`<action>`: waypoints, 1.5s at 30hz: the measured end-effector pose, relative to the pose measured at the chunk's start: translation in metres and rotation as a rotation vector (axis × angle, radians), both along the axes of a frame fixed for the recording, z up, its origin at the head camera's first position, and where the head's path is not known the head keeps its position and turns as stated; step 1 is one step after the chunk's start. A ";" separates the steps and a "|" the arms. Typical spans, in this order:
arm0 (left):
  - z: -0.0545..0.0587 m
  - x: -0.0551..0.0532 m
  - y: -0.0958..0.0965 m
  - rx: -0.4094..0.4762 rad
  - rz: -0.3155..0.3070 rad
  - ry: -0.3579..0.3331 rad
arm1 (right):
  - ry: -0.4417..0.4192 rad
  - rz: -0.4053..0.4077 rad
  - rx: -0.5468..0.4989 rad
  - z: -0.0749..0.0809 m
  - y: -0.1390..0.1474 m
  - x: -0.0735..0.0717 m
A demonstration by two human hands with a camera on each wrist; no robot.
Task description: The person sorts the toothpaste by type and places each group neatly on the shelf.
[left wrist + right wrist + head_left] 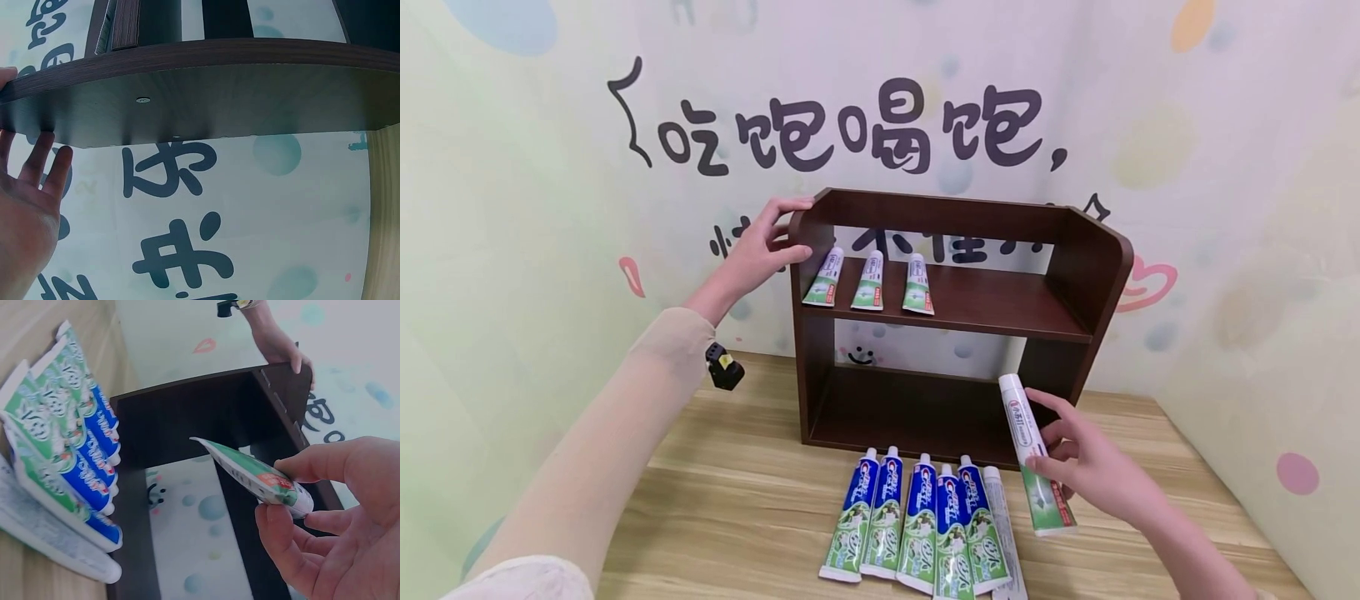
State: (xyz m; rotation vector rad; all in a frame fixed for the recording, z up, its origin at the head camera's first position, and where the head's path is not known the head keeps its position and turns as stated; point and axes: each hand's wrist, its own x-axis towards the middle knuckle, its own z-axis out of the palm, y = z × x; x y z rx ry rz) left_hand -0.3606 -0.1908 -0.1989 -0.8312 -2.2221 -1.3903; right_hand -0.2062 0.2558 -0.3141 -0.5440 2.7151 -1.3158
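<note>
A dark brown two-tier shelf (1000, 296) stands on the table. My left hand (758, 254) holds its upper left side panel, the thumb at the front edge and the fingers behind, as the left wrist view shows too. With thumb and fingers, my right hand (1086, 458) pinches a white and green toothpaste tube (1037, 479), cap up and slightly tilted, in front of the shelf's lower right. In the right wrist view this tube (256, 475) appears nearly edge-on. Three similar toothpaste tubes (918, 283) lean on the left part of the upper tier, caps up.
Several blue and green toothpaste tubes (917, 533) lie side by side on the wooden table (722, 492) before the shelf, caps toward it. At their right lies a mostly white tube (1006, 542). A printed backdrop (865, 50) hangs behind the shelf.
</note>
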 end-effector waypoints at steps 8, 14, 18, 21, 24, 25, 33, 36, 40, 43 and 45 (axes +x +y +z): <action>-0.001 0.000 0.000 -0.006 0.003 0.005 | 0.079 0.019 0.012 0.021 -0.007 -0.003; 0.001 0.002 0.002 -0.009 0.013 -0.008 | 0.132 0.036 0.010 0.038 -0.011 -0.006; 0.007 0.013 0.006 -0.003 0.001 -0.019 | 0.143 0.035 0.016 0.047 -0.013 -0.009; 0.010 0.019 0.008 -0.003 -0.009 -0.015 | 0.130 0.010 0.026 0.053 -0.014 -0.013; 0.009 0.017 0.007 -0.009 -0.004 -0.008 | 0.125 -0.002 0.030 0.058 -0.016 -0.017; 0.007 0.014 0.006 -0.010 -0.001 -0.005 | 0.125 -0.003 0.029 0.060 -0.016 -0.019; 0.000 0.001 0.000 -0.010 0.002 -0.001 | 0.145 -0.021 0.009 0.072 -0.021 -0.033; -0.001 0.001 0.000 -0.008 0.002 -0.007 | 0.146 -0.039 0.009 0.077 -0.023 -0.038; -0.001 0.000 0.001 -0.007 0.004 -0.006 | 0.154 -0.069 0.024 0.085 -0.027 -0.046; -0.001 -0.001 0.001 -0.007 0.007 0.001 | 0.167 -0.085 0.026 0.092 -0.029 -0.052; -0.001 -0.002 0.001 -0.006 0.006 0.003 | 0.174 -0.094 0.026 0.097 -0.030 -0.056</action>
